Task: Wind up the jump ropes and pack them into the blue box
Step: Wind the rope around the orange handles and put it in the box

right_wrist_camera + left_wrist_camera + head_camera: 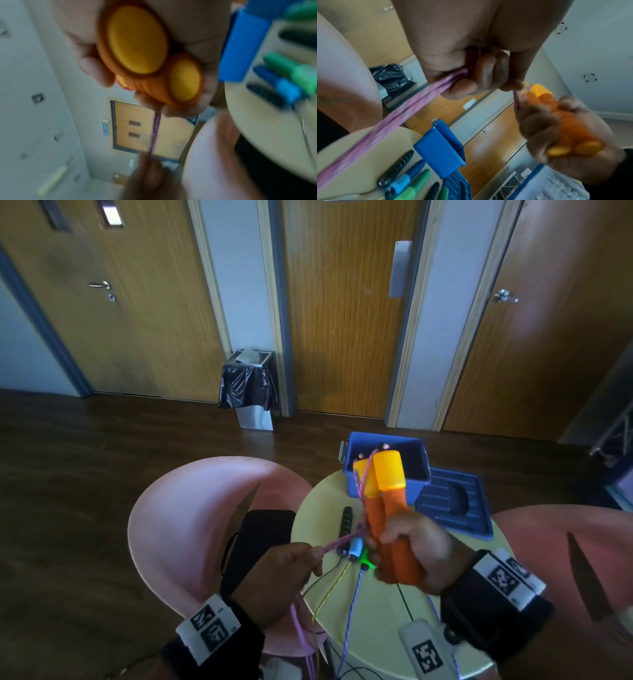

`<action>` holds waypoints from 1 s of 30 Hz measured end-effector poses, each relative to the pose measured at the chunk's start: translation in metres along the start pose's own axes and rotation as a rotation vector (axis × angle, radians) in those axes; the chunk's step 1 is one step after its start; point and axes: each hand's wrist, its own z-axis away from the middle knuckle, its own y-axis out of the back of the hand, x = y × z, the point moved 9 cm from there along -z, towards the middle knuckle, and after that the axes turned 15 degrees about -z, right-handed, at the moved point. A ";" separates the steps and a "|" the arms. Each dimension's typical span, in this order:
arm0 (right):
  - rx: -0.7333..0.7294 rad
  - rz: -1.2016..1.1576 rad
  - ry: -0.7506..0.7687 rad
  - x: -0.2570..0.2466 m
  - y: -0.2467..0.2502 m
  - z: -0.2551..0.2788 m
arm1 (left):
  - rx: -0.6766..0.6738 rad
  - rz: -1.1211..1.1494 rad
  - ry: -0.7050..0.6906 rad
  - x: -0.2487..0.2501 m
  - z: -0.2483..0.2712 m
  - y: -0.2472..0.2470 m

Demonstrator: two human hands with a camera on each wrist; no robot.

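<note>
My right hand [407, 546] grips two orange jump-rope handles [383, 501] with yellow caps, held upright together above the round table [370, 611]. The handles' yellow end caps [137, 39] fill the right wrist view. A pink rope [337, 542] runs from the handle tops down to my left hand [301, 559], which pinches it taut; its doubled strands [406, 112] trail off below the table edge. The open blue box [387, 463] stands behind the handles at the table's far edge.
The blue box lid [455, 505] lies flat right of the box. Black, blue and green rope handles [352, 542] lie on the table, their cords hanging over the near edge. Pink chairs [205, 522] flank the table. A bin [250, 385] stands by the doors.
</note>
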 end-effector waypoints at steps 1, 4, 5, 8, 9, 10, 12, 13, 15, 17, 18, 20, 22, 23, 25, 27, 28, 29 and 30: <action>0.127 0.209 0.052 -0.008 0.017 -0.003 | 0.012 -0.064 -0.002 0.000 0.003 0.005; 0.341 0.826 0.170 -0.031 0.057 -0.014 | -0.013 -0.266 -0.090 0.008 0.013 0.009; 0.352 0.987 0.163 -0.032 0.066 -0.019 | -0.037 -0.327 -0.123 0.012 0.017 0.007; 0.419 1.393 0.041 -0.024 0.094 -0.030 | -0.090 -0.489 -0.221 0.024 0.029 -0.004; 0.452 1.497 0.000 -0.021 0.100 -0.031 | -0.093 -0.546 -0.251 0.030 0.032 -0.007; 0.466 1.571 -0.018 -0.017 0.103 -0.032 | -0.093 -0.606 -0.274 0.035 0.034 -0.008; 0.477 1.681 -0.031 -0.010 0.101 -0.034 | -0.074 -0.705 -0.299 0.044 0.036 -0.004; 0.476 1.741 -0.039 -0.006 0.096 -0.034 | -0.052 -0.748 -0.312 0.048 0.035 0.000; 0.420 1.878 -0.040 0.004 0.082 -0.035 | -0.023 -0.793 -0.327 0.056 0.029 0.012; 0.294 2.044 -0.025 0.017 0.058 -0.032 | 0.038 -0.780 -0.330 0.063 0.018 0.030; 0.213 2.103 -0.005 0.025 0.044 -0.028 | 0.087 -0.764 -0.325 0.065 0.011 0.042; 0.040 2.154 0.017 0.041 0.015 -0.015 | 0.157 -0.706 -0.289 0.061 -0.006 0.066; -0.086 2.173 0.073 0.054 -0.014 0.001 | 0.169 -0.655 -0.238 0.048 -0.023 0.084; -0.130 2.170 0.103 0.058 -0.029 0.010 | 0.165 -0.639 -0.210 0.040 -0.030 0.089; -0.169 2.163 0.151 0.061 -0.053 0.025 | 0.145 -0.606 -0.161 0.025 -0.039 0.093; -0.189 2.131 0.204 0.058 -0.069 0.036 | 0.127 -0.545 -0.119 0.012 -0.038 0.090; -0.200 2.115 0.224 0.055 -0.073 0.040 | 0.127 -0.509 -0.109 0.006 -0.037 0.088; -0.211 2.099 0.242 0.052 -0.077 0.045 | 0.134 -0.483 -0.102 0.001 -0.034 0.086; -0.223 2.081 0.257 0.048 -0.080 0.050 | 0.129 -0.463 -0.079 -0.006 -0.031 0.082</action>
